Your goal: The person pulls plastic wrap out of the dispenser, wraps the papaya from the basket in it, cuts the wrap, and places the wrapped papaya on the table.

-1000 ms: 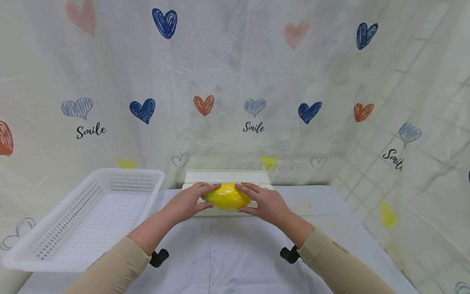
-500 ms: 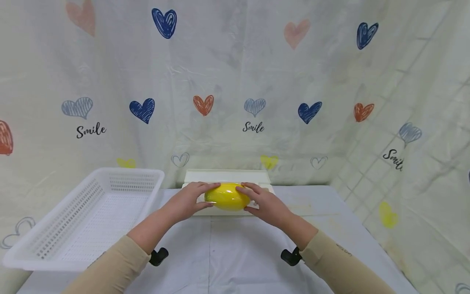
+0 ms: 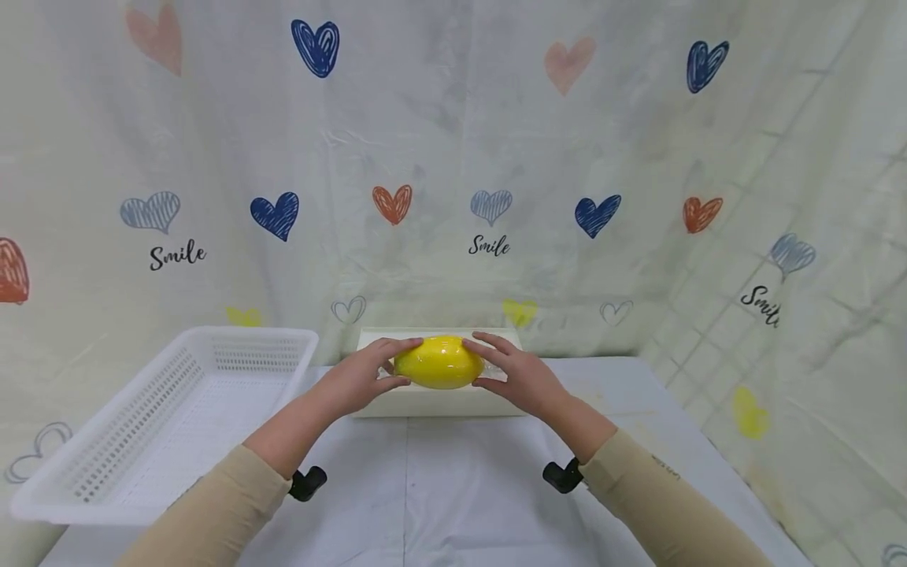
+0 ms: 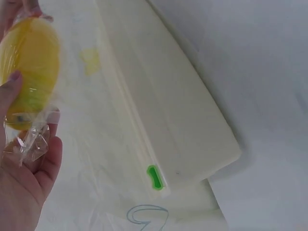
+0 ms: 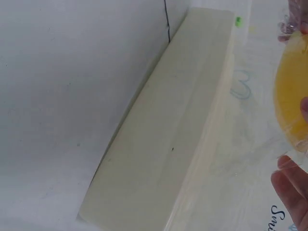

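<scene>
A glossy yellow mango [image 3: 439, 362], greenish at its left end, is held up between my two hands in front of a long white box. My left hand [image 3: 357, 378] grips the left end, fingers on top and thumb below. At the right end my right hand [image 3: 527, 382] holds it the same way. Clear plastic film [image 4: 33, 144] wraps the mango [image 4: 33, 62], bunched and loose at the end by the left palm. The right wrist view shows only part of the mango [image 5: 291, 91] and of the hands.
The white box [image 3: 439, 404] lies at the table's back, with a green slider [image 4: 154, 177] near one end of its top. A white perforated basket [image 3: 191, 425] stands at left. Behind hangs a curtain [image 3: 425, 118] printed with hearts.
Both hands have lifted the mango slightly, so more of the box's front shows below it. The right fingers have shifted a little on its end. The basket and box stay put.
</scene>
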A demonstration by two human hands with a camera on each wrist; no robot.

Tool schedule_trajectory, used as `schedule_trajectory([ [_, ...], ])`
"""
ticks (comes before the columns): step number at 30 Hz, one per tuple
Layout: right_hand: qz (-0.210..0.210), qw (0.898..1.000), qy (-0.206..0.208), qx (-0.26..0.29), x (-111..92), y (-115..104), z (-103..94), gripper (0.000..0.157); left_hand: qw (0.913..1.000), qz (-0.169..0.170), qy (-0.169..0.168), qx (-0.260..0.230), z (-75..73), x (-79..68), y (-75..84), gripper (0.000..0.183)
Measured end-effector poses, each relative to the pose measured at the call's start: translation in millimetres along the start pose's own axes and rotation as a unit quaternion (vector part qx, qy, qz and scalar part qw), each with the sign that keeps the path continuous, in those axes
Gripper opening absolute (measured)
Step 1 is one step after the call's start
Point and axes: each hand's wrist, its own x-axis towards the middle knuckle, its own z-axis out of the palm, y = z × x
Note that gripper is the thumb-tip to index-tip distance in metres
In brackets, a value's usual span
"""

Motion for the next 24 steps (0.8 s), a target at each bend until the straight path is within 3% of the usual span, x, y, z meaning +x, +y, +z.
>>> schedule_trajectory([
  [9,0.043,0.995,-0.010,0.088,6.5,-1.3,-9.1,0.067,0.9987,-0.006,-0.017,-0.048,-16.3,10.5,3.8,0.067],
  [24,0.023,0.996,0.006,0.088,25.0,-1.5,-30.5,0.067,0.9978,-0.003,-0.043,-0.050,-49.4,25.9,16.2,0.064],
])
